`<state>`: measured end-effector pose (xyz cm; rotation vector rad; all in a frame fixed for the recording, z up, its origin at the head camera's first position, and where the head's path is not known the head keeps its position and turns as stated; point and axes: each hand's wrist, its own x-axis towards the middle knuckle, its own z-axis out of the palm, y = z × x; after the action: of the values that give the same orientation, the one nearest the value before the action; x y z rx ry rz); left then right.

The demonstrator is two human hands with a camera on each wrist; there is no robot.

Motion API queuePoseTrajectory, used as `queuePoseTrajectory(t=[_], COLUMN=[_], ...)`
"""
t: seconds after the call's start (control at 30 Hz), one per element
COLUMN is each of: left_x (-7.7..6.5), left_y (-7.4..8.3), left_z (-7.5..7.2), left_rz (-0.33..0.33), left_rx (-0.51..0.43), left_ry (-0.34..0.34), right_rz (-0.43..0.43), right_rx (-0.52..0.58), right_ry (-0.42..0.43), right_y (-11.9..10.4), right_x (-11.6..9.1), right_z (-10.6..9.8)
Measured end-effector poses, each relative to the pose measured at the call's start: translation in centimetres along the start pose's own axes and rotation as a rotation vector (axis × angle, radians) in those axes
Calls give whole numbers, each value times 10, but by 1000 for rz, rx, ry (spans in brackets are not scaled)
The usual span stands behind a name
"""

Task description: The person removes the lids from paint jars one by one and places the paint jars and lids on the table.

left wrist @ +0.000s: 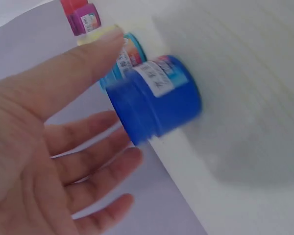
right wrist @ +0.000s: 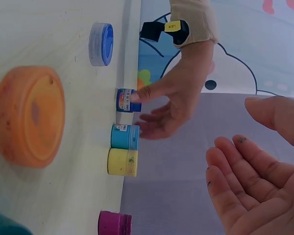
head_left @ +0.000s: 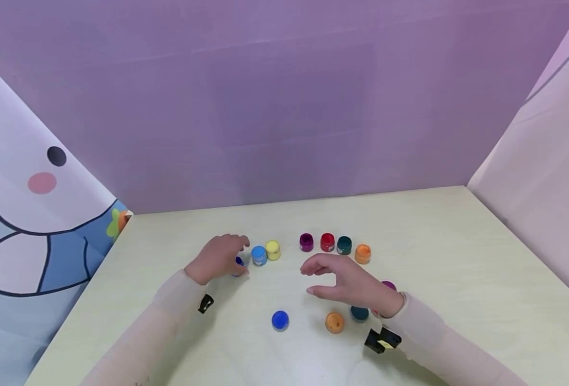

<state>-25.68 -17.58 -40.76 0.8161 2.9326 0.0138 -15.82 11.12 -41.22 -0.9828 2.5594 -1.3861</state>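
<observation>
My left hand (head_left: 218,258) is beside a small dark blue paint jar (left wrist: 169,95), thumb and fingers spread around its open top without gripping it. Whether a fingertip touches the jar I cannot tell. The jar stands upright on the table. Close by are a light blue jar (head_left: 259,256) and a yellow jar (head_left: 272,250). My right hand (head_left: 344,281) hovers over the table with nothing in it, its thumb apart from the loosely bent fingers. Below it lie a blue lid (head_left: 280,320) and an orange lid (head_left: 335,323).
Along the back stand a purple jar (head_left: 306,243), a red jar (head_left: 327,242), a dark green jar (head_left: 344,245) and an orange jar (head_left: 363,254). A dark teal lid (head_left: 359,314) and a purple lid (head_left: 388,284) lie partly behind my right wrist. A purple wall (head_left: 284,107) rises behind the table.
</observation>
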Motion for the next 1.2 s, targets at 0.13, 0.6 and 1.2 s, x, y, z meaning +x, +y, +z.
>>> queuePoseTrajectory(t=[0.13, 0.6, 1.2], left_x=[8, 20, -25], left_y=[8, 15, 57], left_z=[0, 5, -25], left_rz=[59, 82, 270], left_rx=[-14, -92, -238], left_ry=[60, 59, 134], right_rz=[-1, -3, -25], right_rx=[1, 24, 47], right_ry=[3, -15, -3], right_y=[0, 5, 9], right_x=[0, 2, 2], right_z=[1, 5, 10])
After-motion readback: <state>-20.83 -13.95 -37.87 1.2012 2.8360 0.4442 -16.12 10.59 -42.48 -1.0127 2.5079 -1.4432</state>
